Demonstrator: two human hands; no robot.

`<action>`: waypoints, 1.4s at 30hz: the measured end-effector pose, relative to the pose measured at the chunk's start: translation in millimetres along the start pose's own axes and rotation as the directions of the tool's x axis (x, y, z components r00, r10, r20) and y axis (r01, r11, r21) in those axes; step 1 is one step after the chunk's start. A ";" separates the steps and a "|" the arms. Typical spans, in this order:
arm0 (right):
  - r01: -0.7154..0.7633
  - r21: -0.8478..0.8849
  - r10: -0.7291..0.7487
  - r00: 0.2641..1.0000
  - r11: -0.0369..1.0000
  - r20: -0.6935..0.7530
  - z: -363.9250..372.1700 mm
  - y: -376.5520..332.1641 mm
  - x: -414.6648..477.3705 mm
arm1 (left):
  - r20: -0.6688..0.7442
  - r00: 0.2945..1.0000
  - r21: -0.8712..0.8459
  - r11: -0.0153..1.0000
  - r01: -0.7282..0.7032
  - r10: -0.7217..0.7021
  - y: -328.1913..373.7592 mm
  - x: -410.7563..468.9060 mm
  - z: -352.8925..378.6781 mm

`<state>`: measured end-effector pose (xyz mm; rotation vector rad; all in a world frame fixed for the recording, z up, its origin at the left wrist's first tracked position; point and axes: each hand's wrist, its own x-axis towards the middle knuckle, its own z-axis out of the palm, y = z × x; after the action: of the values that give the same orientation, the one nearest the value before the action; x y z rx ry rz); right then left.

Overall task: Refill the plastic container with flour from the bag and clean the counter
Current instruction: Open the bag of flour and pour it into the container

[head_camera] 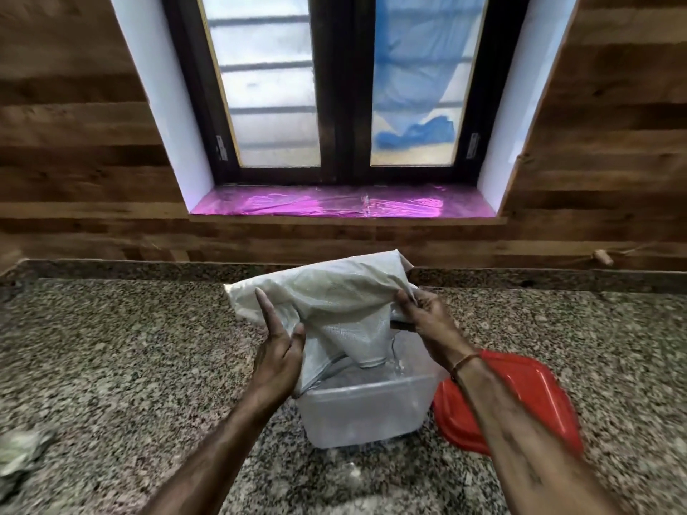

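1. Counter: speckled grey-brown granite that fills the lower half of the view. A low granite strip of the same stone runs along its back edge.
2. Wall: horizontal brown wood planks on both sides of and below the window.
3. Window: dark frame with two frosted panes, set in a white recess. Horizontal bars show behind the glass, and a blue sheet shows behind the right pane.
4. Sill: covered in shiny pink-purple film.
5. Bag: white woven sack, held up over the counter's middle and tipped. Its narrow lower end hangs down into the container.
6. Container: clear plastic box, open on top, standing on the counter directly below the bag. Contents are too blurred to read.
7. Lid: red, lying on the counter just beside the container's right side, partly behind the right forearm.
8. Left hand: grips the bag's left side, with a fold pinched between thumb and fingers and one finger lying straight up along the fabric.
9. Right hand: fingers are curled, pinching the bag's right edge. There is a thin band at the wrist.
10. Cloth: a crumpled pale rag at the counter's far left edge, well apart from the container.
11. Pale smudge on the counter just in front of the container; it's too blurred to identify.
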<state>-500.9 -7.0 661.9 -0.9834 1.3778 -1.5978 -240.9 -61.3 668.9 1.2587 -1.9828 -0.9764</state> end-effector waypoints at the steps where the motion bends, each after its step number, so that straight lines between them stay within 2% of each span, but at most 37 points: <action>1: 0.002 0.012 -0.002 1.000 1.000 -0.003 -1.4 1.3 -2.2 | -0.048 0.999 0.112 0.994 0.014 -0.008 2.1 0.2 5.2; 2: 0.000 0.025 0.000 1.000 1.000 -0.003 -2.2 3.2 -4.0 | -0.082 0.997 0.208 0.978 0.029 -0.012 4.1 0.0 8.9; 4: -0.018 0.057 0.018 1.000 0.998 0.000 -2.5 6.2 -9.5 | -0.092 0.996 0.259 0.966 0.024 0.000 3.8 0.8 15.9; 8: -0.035 0.121 0.034 0.999 0.992 0.008 -3.5 8.5 -16.9 | 0.081 0.996 0.113 0.993 -0.045 0.036 -12.0 8.8 9.9; 10: -0.031 0.124 0.029 0.999 0.992 0.022 -4.0 6.8 -18.5 | 0.148 0.989 -0.028 0.999 0.016 -0.012 -19.3 11.5 -0.6; 12: -0.052 0.084 0.048 0.998 0.995 0.051 -2.9 2.5 -20.2 | 0.144 0.989 -0.105 0.993 0.056 -0.041 -20.3 8.5 -7.8; 13: -0.088 0.066 0.084 0.995 0.994 0.055 -1.9 0.5 -20.1 | 0.118 0.993 -0.075 0.997 0.033 -0.024 -17.3 7.6 -8.3; 15: -0.176 0.100 0.172 0.984 0.979 0.047 -0.1 -0.5 -18.1 | 0.088 0.995 0.112 0.992 -0.054 0.044 -7.9 4.6 -1.1; 17: -0.203 0.160 0.202 0.979 0.966 0.025 0.6 0.5 -13.6 | 0.091 0.991 0.292 0.948 -0.125 0.103 3.3 -2.3 11.9; 22: -0.221 0.259 0.227 0.974 0.940 0.006 0.5 1.7 -7.4 | 0.063 0.997 0.401 0.913 -0.070 0.048 2.0 -2.8 31.4; 23: -0.229 0.245 0.235 0.972 0.942 0.005 0.1 3.9 -6.3 | 0.073 0.996 0.380 0.922 -0.076 0.052 -3.3 -0.2 29.5; 24: -0.226 0.230 0.232 0.973 0.947 0.000 0.5 5.2 -6.3 | 0.077 0.995 0.277 0.957 -0.084 0.066 -9.1 2.6 25.6; 26: -0.200 0.193 0.211 0.977 0.961 -0.038 0.9 9.1 -5.6 | 0.068 0.997 -0.096 0.995 -0.028 0.034 -14.0 6.0 15.2; 27: -0.186 0.179 0.197 0.979 0.966 -0.045 0.5 10.2 -5.9 | 0.036 0.999 -0.252 0.968 0.016 -0.007 -16.1 7.9 11.0; 29: -0.157 0.184 0.167 0.985 0.970 -0.040 0.1 10.9 -7.5 | -0.036 0.988 -0.458 0.881 0.116 -0.149 -13.0 11.9 7.5; 32: -0.110 0.200 0.120 0.992 0.974 -0.040 -1.4 10.8 -7.9 | -0.009 0.957 -0.725 0.661 0.195 -0.291 -8.7 23.4 6.2; 34: -0.092 0.196 0.103 0.994 0.976 -0.047 -3.0 10.1 -6.6 | 0.013 0.948 -0.771 0.600 0.212 -0.318 -8.3 31.5 4.9; 36: -0.058 0.190 0.068 0.997 0.980 -0.047 -6.0 10.6 -4.7 | 0.029 0.943 -0.779 0.584 0.230 -0.332 -10.5 36.3 5.4; 42: 0.016 0.125 -0.022 0.999 0.992 0.046 -17.8 9.5 2.0 | -0.060 0.974 -0.616 0.776 0.136 -0.218 -22.8 35.0 13.8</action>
<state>-517.3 -3.0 650.7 -0.9557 1.2246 -1.6438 -253.9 -96.3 645.6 1.1008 -1.2889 -1.4431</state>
